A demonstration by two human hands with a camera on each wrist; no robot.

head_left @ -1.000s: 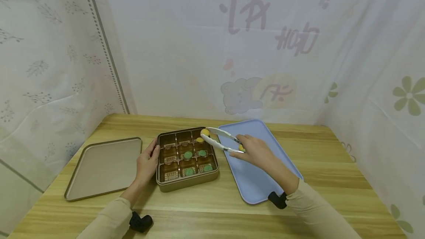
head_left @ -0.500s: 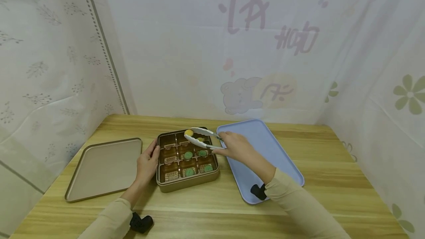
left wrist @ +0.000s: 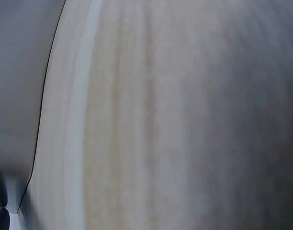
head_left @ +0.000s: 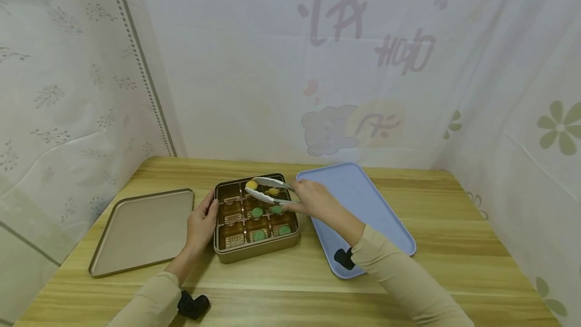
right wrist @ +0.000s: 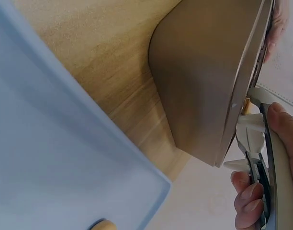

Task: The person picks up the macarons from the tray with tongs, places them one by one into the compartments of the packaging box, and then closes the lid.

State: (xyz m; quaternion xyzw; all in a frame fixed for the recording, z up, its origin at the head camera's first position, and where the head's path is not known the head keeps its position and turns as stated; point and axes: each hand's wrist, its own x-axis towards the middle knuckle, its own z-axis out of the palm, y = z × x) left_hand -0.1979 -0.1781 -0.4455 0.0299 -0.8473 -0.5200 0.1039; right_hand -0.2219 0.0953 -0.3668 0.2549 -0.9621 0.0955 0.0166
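My right hand (head_left: 314,198) grips a pair of tongs (head_left: 262,196) with pale tips. Between the tips sits a small round yellow cake (head_left: 251,184), held over the back middle compartment of the bronze tin box (head_left: 258,253). Another yellow cake (head_left: 272,192) lies in the back right compartment, partly behind the tongs. Several green cakes (head_left: 259,235) occupy compartments in the middle and front rows. At the box's left wall, my left hand (head_left: 199,226) holds the side, thumb near the rim. The right wrist view shows the tongs' handle (right wrist: 280,187) within the right hand's fingers.
Left of the box lies a flat bronze lid (head_left: 145,226). A blue tray (head_left: 338,246) lies to the right, partly under the right forearm; a yellow piece (right wrist: 104,225) shows on it in the right wrist view. A patterned curtain (head_left: 236,90) hangs behind the wooden table (head_left: 268,286).
My right hand has moved left with the tongs, carrying the yellow cake from the back right corner to the back middle compartment and a little lower. The left hand has stayed on the box.
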